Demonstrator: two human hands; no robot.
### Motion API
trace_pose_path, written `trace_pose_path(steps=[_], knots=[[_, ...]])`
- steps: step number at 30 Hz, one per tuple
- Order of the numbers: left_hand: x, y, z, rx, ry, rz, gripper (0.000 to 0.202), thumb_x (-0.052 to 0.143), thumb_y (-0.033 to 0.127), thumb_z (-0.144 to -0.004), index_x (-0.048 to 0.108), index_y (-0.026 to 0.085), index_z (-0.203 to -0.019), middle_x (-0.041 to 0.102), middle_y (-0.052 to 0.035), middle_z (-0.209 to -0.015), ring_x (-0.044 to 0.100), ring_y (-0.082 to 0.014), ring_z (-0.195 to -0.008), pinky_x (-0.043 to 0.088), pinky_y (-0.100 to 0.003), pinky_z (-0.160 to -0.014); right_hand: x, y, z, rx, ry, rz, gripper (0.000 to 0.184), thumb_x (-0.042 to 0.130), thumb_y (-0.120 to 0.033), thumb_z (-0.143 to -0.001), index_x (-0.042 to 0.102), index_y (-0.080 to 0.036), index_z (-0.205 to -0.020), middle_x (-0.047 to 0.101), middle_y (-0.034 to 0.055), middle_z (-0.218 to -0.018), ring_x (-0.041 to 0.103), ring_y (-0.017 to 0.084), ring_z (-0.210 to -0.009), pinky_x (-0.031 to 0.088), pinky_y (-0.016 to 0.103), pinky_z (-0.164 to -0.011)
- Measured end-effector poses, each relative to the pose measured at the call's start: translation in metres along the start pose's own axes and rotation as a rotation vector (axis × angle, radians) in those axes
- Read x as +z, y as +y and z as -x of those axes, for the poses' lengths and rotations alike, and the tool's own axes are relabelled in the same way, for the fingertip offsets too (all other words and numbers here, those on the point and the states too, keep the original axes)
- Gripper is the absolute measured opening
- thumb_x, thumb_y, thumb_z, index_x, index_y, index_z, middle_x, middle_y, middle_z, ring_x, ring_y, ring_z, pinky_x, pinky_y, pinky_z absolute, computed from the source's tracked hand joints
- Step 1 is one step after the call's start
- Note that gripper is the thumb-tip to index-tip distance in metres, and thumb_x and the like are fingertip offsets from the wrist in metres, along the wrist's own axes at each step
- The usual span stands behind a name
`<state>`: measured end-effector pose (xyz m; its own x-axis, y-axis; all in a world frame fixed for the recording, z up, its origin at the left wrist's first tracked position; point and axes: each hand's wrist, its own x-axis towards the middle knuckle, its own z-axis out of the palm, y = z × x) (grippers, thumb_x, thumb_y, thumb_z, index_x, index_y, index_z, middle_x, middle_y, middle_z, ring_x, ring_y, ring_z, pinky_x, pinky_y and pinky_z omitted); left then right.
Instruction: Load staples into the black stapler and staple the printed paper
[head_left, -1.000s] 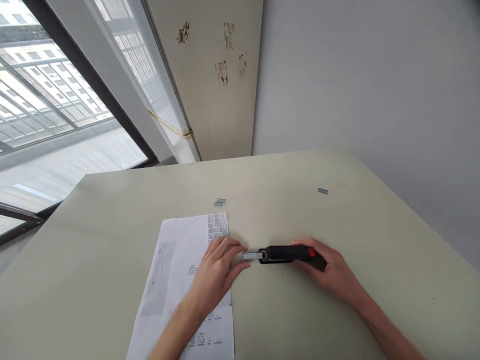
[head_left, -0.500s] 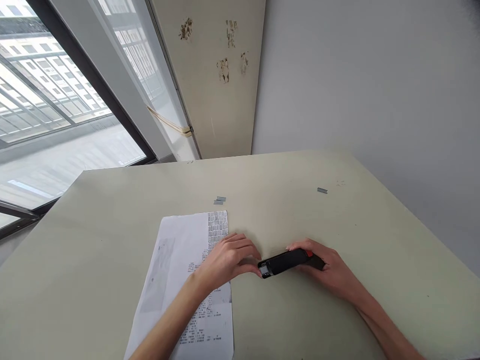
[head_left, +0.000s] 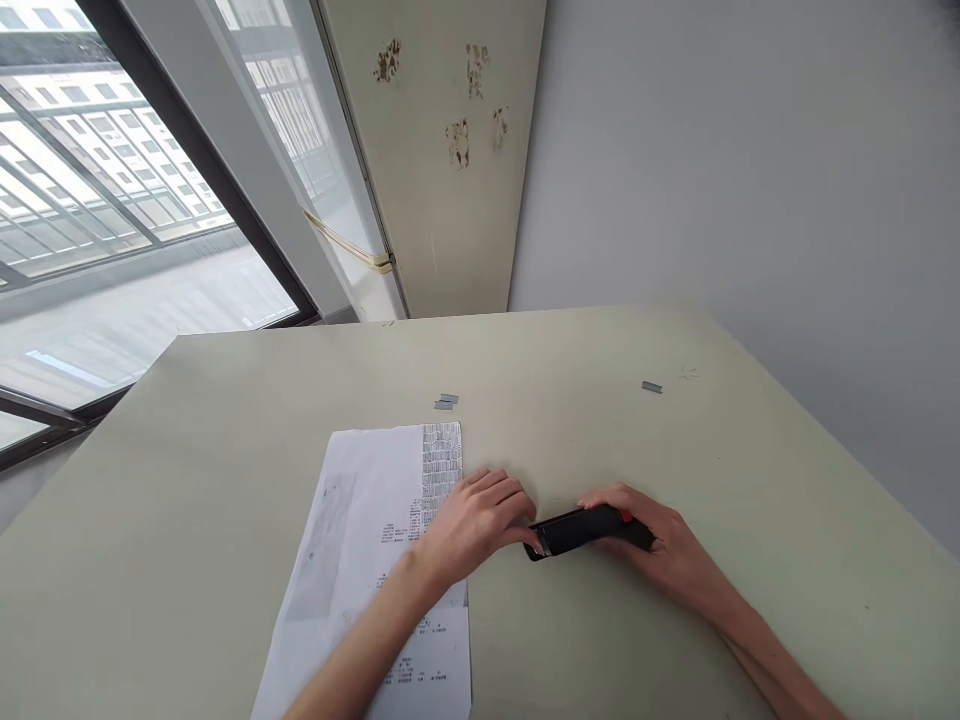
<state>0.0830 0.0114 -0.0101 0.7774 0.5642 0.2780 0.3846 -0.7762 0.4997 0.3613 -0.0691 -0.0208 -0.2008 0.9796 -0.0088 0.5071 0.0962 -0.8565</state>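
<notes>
A black stapler (head_left: pixel 581 530) with a small red part lies slantwise above the table, to the right of the printed sheets. My right hand (head_left: pixel 649 530) is closed around its rear end, thumb and fingers on opposite sides. At its front end is my left hand (head_left: pixel 484 525), with the thumb on the tip and the curled fingers just behind it, gripping that end. Under my left forearm lie white printed sheets (head_left: pixel 382 470), partly covered by the arm.
Two short grey staple strips (head_left: pixel 446 402) lie beyond the sheets on the pale table (head_left: pixel 225 450). Another grey strip (head_left: pixel 652 387) sits farther right. A grey wall (head_left: pixel 712 150) rises along the right side, and a window (head_left: pixel 112 180) stands at the left.
My left thumb has moved onto the stapler's front end and now covers the pale metal part there. My right hand keeps its hold. The view has shifted slightly.
</notes>
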Motion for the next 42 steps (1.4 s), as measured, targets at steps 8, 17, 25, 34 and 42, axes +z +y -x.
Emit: trace_pose_path(steps=[8, 17, 25, 34, 42], knots=[[-0.018, -0.01, 0.007, -0.037, -0.019, -0.037, 0.039, 0.061, 0.06, -0.101, 0.069, 0.022, -0.108, 0.075, -0.0054, -0.1, 0.068, -0.0229, -0.092, 0.049, -0.036, -0.082, -0.001, -0.011, 0.003, 0.096, 0.009, -0.001, 0.024, 0.065, -0.049, -0.098, 0.071, -0.033, -0.116, 0.076, 0.0046, -0.122, 0.07, 0.03, -0.111, 0.057, 0.043, -0.095], [-0.081, -0.094, 0.049, -0.542, 0.257, -0.309, 0.036, 0.049, 0.055, -0.106, 0.063, 0.022, -0.11, 0.067, -0.011, -0.112, 0.056, -0.0322, -0.109, 0.04, -0.052, -0.103, 0.0, -0.015, 0.005, 0.085, 0.032, 0.008, 0.02, 0.07, -0.044, -0.095, 0.072, -0.035, -0.113, 0.078, 0.0007, -0.12, 0.072, 0.028, -0.11, 0.057, 0.039, -0.095], [-0.068, -0.096, 0.054, -0.581, 0.264, -0.196, 0.04, 0.061, 0.058, -0.099, 0.067, 0.023, -0.079, 0.06, -0.0043, -0.089, 0.053, -0.0268, -0.097, 0.039, -0.048, -0.1, 0.002, -0.016, 0.005, 0.064, 0.047, 0.031, 0.023, 0.071, -0.046, -0.094, 0.073, -0.033, -0.113, 0.078, 0.0028, -0.12, 0.073, 0.028, -0.112, 0.057, 0.041, -0.098], [-0.039, -0.07, 0.028, -0.537, 0.276, -0.049, 0.038, 0.066, 0.053, -0.099, 0.066, 0.022, -0.077, 0.062, -0.0024, -0.092, 0.055, -0.024, -0.099, 0.041, -0.044, -0.1, 0.003, -0.013, 0.006, 0.07, 0.022, 0.009, 0.026, 0.07, -0.047, -0.095, 0.071, -0.031, -0.115, 0.077, 0.0046, -0.121, 0.071, 0.029, -0.115, 0.056, 0.043, -0.101], [-0.021, -0.051, 0.008, -0.556, 0.323, -0.057, 0.029, 0.066, 0.046, -0.101, 0.067, 0.023, -0.084, 0.063, -0.0037, -0.098, 0.054, -0.0261, -0.103, 0.042, -0.048, -0.101, -0.002, -0.003, 0.006, 0.032, -0.021, 0.066, 0.031, 0.067, -0.052, -0.097, 0.069, -0.033, -0.121, 0.072, 0.0049, -0.135, 0.069, 0.03, -0.121, 0.055, 0.045, -0.105]])
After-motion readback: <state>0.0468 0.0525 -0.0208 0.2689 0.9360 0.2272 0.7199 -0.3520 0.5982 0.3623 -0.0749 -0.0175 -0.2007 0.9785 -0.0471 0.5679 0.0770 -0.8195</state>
